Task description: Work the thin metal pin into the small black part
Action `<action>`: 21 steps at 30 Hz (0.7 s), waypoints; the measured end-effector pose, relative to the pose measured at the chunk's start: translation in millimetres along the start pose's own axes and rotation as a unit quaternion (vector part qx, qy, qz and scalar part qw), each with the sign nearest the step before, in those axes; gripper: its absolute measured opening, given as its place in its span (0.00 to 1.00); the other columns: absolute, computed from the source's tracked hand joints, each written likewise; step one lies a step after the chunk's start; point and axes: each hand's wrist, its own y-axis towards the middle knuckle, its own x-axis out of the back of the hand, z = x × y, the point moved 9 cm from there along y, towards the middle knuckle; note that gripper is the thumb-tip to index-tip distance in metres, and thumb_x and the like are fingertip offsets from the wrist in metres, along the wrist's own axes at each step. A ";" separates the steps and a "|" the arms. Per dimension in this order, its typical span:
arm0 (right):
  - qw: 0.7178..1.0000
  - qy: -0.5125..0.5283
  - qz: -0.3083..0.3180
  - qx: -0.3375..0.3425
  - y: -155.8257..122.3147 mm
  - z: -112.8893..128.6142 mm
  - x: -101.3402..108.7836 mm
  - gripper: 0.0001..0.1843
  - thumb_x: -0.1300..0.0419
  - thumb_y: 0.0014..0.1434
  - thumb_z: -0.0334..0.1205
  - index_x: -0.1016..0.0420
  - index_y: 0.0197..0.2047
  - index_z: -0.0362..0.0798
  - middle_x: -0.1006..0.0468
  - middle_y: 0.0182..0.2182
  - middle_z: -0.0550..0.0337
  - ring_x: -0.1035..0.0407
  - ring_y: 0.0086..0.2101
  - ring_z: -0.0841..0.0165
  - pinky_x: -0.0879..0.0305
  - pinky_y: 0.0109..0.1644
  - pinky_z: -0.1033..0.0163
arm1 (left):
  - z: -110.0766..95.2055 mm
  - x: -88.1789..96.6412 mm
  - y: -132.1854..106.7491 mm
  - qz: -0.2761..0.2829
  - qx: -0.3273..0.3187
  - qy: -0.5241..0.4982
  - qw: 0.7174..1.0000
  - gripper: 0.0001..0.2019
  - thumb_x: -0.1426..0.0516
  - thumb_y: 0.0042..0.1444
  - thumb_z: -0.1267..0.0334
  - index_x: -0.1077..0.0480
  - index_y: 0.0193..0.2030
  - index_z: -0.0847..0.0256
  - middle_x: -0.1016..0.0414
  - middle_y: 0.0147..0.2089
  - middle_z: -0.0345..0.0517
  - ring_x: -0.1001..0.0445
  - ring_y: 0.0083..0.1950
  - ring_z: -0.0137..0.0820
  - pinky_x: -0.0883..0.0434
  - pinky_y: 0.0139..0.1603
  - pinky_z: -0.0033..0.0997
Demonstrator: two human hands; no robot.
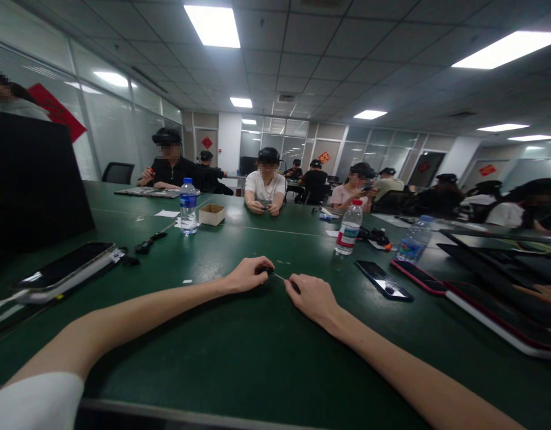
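Observation:
Above the middle of the green table (239,352), my left hand (248,275) pinches a small black piece (267,270), mostly hidden by the fingers. My right hand (312,295) is closed a short way to its right, with a bit of something dark showing at its thumb. A thin pale rod (279,276) spans the gap between the two hands. Whether the rod belongs to the black piece or to what the right hand grips, I cannot tell.
Right of my hands lie a dark phone (383,279) and a red-edged phone (418,276). Water bottles (348,230) (188,206) and a small open box (211,215) stand farther back. At left are a tablet-like device (64,266) and a black panel (33,179). A person (265,185) sits opposite.

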 end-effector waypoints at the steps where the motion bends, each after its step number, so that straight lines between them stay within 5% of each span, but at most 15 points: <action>1: 1.000 -0.001 -0.005 0.000 0.2 -0.3 0.7 0.21 0.57 0.68 0.50 0.27 0.40 0.47 0.23 0.33 0.56 0.31 0.30 0.70 0.40 0.31 0.67 | 0.8 -0.2 0.1 0.001 0.002 0.002 1.000 0.16 0.48 0.51 0.70 0.29 0.47 0.62 0.23 0.42 0.43 0.27 0.35 0.27 0.31 0.38 0.25; 21: 0.999 0.005 -0.030 -0.011 2.0 -8.4 4.3 0.21 0.55 0.67 0.51 0.25 0.39 0.49 0.24 0.33 0.57 0.31 0.30 0.70 0.40 0.29 0.68 | 4.9 1.5 -0.4 -0.016 0.000 0.030 0.999 0.14 0.45 0.54 0.63 0.29 0.48 0.60 0.25 0.38 0.41 0.30 0.31 0.26 0.33 0.33 0.24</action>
